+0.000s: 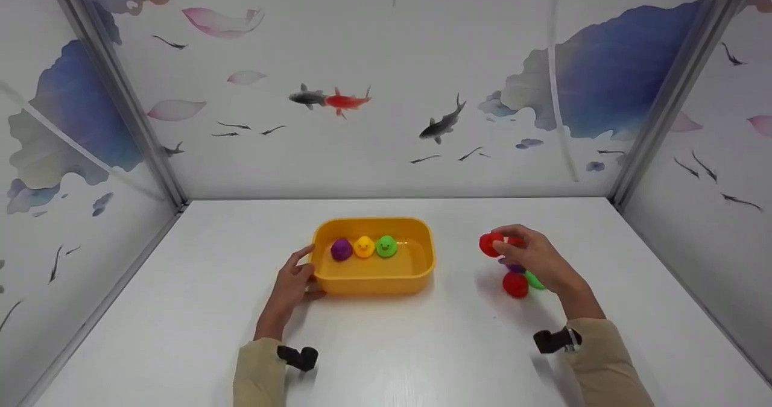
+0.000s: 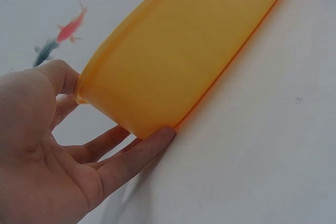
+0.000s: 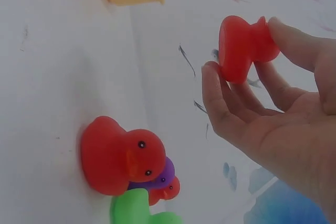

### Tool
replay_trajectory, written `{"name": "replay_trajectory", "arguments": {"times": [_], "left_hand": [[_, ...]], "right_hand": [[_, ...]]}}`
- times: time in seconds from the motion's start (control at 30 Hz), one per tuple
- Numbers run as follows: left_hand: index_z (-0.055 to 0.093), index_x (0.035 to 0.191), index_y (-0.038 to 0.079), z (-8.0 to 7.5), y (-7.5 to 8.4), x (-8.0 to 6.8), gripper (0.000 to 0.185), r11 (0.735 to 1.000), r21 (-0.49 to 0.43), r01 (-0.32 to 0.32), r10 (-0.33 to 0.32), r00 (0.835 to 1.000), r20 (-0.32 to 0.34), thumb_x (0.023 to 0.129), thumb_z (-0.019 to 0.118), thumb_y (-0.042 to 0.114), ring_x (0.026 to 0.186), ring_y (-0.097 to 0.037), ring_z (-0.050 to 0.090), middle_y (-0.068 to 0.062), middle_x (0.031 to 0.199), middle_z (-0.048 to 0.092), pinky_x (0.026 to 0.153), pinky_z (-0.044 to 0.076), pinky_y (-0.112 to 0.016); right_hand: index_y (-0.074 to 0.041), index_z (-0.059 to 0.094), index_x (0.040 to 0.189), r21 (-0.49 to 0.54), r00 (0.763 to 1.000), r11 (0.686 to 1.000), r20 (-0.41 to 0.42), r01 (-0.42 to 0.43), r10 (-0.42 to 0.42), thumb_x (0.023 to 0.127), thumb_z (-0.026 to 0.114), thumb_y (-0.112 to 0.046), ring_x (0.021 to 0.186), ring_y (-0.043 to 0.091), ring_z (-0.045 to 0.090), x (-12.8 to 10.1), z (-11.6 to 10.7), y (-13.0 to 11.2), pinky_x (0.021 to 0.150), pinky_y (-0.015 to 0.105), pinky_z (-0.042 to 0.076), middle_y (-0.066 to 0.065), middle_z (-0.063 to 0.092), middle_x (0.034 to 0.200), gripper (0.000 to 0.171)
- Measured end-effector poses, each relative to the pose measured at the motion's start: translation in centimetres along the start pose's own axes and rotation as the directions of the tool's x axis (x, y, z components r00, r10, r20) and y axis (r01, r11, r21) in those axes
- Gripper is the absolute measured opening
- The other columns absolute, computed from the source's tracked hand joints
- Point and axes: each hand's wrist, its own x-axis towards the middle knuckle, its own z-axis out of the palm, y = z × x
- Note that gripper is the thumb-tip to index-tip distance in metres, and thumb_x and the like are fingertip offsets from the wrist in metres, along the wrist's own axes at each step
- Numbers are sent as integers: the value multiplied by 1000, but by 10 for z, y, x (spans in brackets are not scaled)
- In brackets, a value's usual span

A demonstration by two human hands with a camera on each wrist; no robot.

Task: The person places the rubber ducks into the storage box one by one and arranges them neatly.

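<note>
A red rubber duck (image 3: 244, 48) is pinched between the thumb and curled fingers (image 3: 223, 103) of the right hand (image 1: 537, 259), lifted clear of the white table (image 1: 181, 310). Below that hand, a second red duck (image 3: 118, 156), a purple duck (image 3: 163, 174) and a green duck (image 3: 136, 211) are clustered together on the table. The yellow tub (image 1: 374, 274) lies to the left of the held duck, well apart from it, its long axis running left to right. Its left end is steadied by the left hand (image 2: 47, 156), fingers spread nearly straight against the wall. Inside, purple (image 1: 341, 249), yellow (image 1: 363, 246) and green (image 1: 386, 246) ducks are lined up.
</note>
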Motion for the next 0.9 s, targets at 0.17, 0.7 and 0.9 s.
{"name": "replay_trajectory", "arguments": {"times": [0.17,0.7,0.9], "left_hand": [[41,152,27,1,1,1,49,1000,-8,2,-2,1000,-4,103,46,20,97,-23,65,-20,137,57,86,63,-38],[42,151,29,1,2,6,50,1000,5,12,-12,1000,-18,102,47,20,99,-23,66,-19,137,57,84,63,-38],[42,151,29,0,-1,5,50,1000,6,20,-20,1000,-22,102,47,20,100,-24,65,-18,138,57,85,63,-38]], "right_hand": [[-14,44,146,41,1000,999,-8,-14,14,95,64,-44,128,41,59,9,11,-4,114,62,39,21,47,149,62],[-18,51,145,70,998,997,50,-42,38,97,64,-31,134,33,54,51,47,-41,111,41,48,12,49,151,52],[-17,53,142,80,995,995,94,-52,44,98,63,-28,137,31,52,63,63,-50,111,40,48,12,51,148,47]]}}
